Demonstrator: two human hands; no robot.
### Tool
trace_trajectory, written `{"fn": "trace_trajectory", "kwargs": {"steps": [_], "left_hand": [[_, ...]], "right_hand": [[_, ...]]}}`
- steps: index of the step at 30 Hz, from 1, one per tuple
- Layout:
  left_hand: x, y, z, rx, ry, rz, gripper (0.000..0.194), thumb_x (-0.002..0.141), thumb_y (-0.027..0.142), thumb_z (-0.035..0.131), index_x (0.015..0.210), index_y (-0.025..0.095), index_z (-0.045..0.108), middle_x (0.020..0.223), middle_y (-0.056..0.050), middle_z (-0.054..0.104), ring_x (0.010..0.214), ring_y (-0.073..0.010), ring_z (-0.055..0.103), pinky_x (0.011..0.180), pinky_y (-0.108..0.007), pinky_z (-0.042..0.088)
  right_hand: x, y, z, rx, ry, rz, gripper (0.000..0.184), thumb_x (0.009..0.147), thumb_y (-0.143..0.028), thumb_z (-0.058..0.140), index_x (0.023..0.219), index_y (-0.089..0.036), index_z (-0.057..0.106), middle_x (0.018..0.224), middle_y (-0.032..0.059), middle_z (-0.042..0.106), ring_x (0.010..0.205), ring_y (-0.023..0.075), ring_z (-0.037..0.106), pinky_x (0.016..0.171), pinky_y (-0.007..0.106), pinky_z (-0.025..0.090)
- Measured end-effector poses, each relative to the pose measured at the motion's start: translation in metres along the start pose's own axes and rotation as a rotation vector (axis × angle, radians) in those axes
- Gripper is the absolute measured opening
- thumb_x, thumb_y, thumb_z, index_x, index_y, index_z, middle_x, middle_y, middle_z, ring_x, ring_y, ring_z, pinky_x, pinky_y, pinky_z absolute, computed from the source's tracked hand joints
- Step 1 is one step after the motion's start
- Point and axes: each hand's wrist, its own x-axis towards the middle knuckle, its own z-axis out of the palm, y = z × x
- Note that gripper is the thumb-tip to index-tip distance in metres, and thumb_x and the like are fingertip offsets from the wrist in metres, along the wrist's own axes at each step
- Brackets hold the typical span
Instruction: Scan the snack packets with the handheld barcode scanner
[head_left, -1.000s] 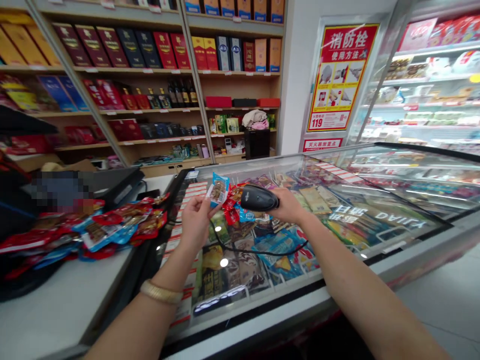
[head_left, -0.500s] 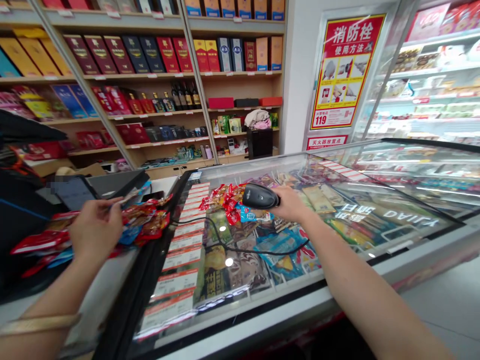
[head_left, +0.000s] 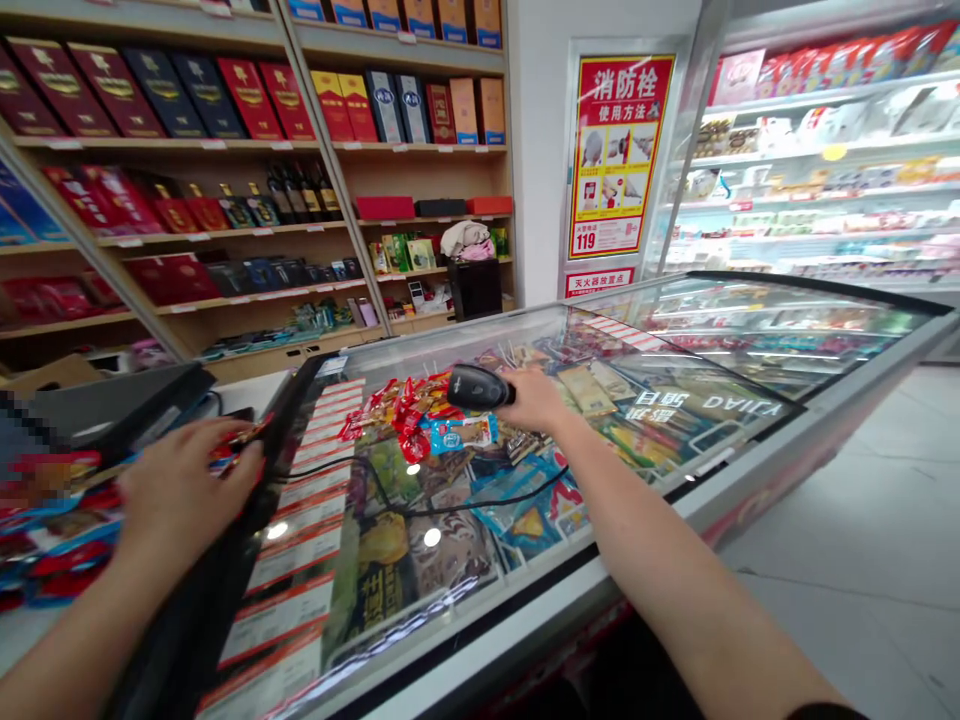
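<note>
My right hand (head_left: 536, 398) is wrapped round a black barcode scanner (head_left: 476, 387) above the freezer's glass top. Just left of and below the scanner lies a pile of small red snack packets (head_left: 409, 410), with a blue snack packet (head_left: 465, 433) at its near side. At the left, beside the freezer's black edge, my left hand (head_left: 184, 490) has its fingers curled round a small red snack packet (head_left: 238, 445), mostly hidden by the fingers. More red and blue packets (head_left: 71, 545) lie on the counter left of that hand.
The scanner's black cable (head_left: 450, 508) loops over the glass-topped freezer (head_left: 517, 590), which holds bagged goods. A dark device (head_left: 127, 400) stands on the counter at left. Shelves (head_left: 247, 225) of boxes and bottles line the back; a lit display fridge (head_left: 832, 170) is at right.
The view has swung to the right. My left hand has moved from the counter packets to the freezer's edge with a packet in its fingers. My right hand still holds the scanner over the pile.
</note>
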Motion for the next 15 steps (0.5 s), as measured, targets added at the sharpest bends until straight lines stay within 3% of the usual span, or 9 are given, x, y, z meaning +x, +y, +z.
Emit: {"fn": "trace_trajectory", "kwargs": {"steps": [2,5,8,11,15], "left_hand": [[-0.002,0.02,0.042,0.218,-0.07,0.172,0.028,0.071,0.049,0.067,0.09,0.028,0.068,0.101,-0.006,0.072,0.108,-0.0381,0.064,0.102,-0.055,0.048],[-0.009,0.043,0.102,0.265,-0.38,0.317,0.038,0.075,0.044,0.063,0.106,0.024,0.071,0.12,-0.012,0.071,0.113,-0.0353,0.065,0.103,-0.052,0.048],[-0.015,0.06,0.144,0.338,-0.56,0.4,0.046,0.08,0.035,0.058,0.122,0.018,0.067,0.13,-0.016,0.068,0.12,-0.033,0.063,0.106,-0.05,0.046],[-0.016,0.07,0.166,0.406,-0.625,0.422,0.053,0.08,0.023,0.055,0.132,0.014,0.062,0.134,-0.019,0.065,0.124,-0.0311,0.061,0.108,-0.049,0.045],[-0.011,0.075,0.175,0.459,-0.669,0.445,0.051,0.078,0.017,0.053,0.128,0.015,0.064,0.127,-0.017,0.069,0.117,-0.0302,0.065,0.106,-0.048,0.046]], "right_hand": [[0.0,0.002,0.001,-0.017,-0.007,0.023,0.023,0.077,-0.035,0.071,0.096,-0.022,0.075,0.094,0.0076,0.079,0.094,0.0266,0.072,0.083,0.031,0.048],[0.001,0.004,0.002,-0.033,-0.011,0.043,0.025,0.078,-0.036,0.072,0.099,-0.022,0.075,0.096,0.0079,0.079,0.097,0.027,0.072,0.086,0.033,0.049],[0.001,0.004,0.001,-0.053,-0.019,0.051,0.026,0.078,-0.037,0.072,0.099,-0.022,0.076,0.096,0.0084,0.079,0.098,0.0277,0.072,0.087,0.033,0.049],[0.001,0.003,0.0,-0.061,-0.022,0.061,0.028,0.079,-0.04,0.072,0.101,-0.023,0.076,0.097,0.0089,0.079,0.098,0.0284,0.072,0.086,0.033,0.05],[0.001,0.004,0.001,-0.04,-0.016,0.064,0.028,0.079,-0.042,0.072,0.101,-0.025,0.075,0.098,0.0067,0.079,0.097,0.027,0.072,0.085,0.032,0.05]]}}
